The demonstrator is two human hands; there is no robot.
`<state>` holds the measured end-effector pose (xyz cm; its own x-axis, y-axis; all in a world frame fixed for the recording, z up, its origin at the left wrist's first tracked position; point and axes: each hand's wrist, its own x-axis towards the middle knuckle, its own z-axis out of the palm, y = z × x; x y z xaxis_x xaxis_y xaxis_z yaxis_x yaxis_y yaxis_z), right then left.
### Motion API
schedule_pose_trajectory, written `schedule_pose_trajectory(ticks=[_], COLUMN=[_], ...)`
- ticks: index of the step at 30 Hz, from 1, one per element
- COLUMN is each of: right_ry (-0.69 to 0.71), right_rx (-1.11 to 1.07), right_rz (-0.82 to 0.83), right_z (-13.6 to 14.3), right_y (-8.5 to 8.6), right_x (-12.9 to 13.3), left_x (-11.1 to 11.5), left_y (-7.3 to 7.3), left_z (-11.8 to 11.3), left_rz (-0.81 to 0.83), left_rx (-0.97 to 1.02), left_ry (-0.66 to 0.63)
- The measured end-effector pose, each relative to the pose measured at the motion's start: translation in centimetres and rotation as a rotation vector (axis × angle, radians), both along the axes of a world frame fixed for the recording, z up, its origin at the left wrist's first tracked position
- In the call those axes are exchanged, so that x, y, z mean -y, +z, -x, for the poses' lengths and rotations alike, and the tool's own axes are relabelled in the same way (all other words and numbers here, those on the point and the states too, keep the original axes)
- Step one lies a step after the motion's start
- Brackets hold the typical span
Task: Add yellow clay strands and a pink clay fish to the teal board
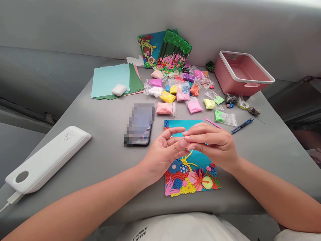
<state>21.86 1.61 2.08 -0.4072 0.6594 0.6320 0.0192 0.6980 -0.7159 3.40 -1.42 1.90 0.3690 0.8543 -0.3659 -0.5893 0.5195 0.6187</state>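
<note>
My left hand (162, 155) and my right hand (217, 144) meet above a decorated clay picture (204, 161). Their fingertips are pressed together, and anything between them is too small or hidden to make out. Beneath the hands, the blue board carries rings, flowers and coral-like strands of coloured clay along its lower part and left edge. My hands cover much of its middle. A pink stick-like tool (212, 123) lies just beyond my right hand, and a blue utility knife (242, 126) rests to its right.
Several bags of coloured clay (167, 96) spread behind the picture. Two finished clay pictures (174, 45) lean at the back. A pink basket (227, 75) stands back right. Leftward are a phone (139, 125), coloured sheets (109, 78), a white case (119, 89) and a white device (50, 157).
</note>
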Motion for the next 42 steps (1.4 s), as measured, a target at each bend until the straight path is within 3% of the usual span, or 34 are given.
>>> schedule_pose_trajectory(ticks=[9,17,23,30,42], right_ry=[-0.149,-0.142,-0.101,-0.072,-0.071], right_rx=[0.025,0.04,0.025,0.016,-0.021], right_rz=[0.113,0.063,0.073,-0.03,-0.002], right_z=[0.3,0.45,0.44,0.36,0.48], right_y=[-0.01,0.24,0.1,0.3,0.2], right_x=[0.57,0.59,0.62,0.5,0.53], left_x=[0.0,-0.17,-0.13,-0.05,0.0], left_y=[0.06,-0.29,-0.35,-0.53,-0.36], left_z=[-0.2,-0.09,-0.09,0.05,0.03], left_rz=[-0.008,-0.031,-0.019,-0.017,0.006], left_rx=[-0.006,0.016,0.051,0.121,0.098], left_ry=[0.043,0.051,-0.006,-0.082,-0.092])
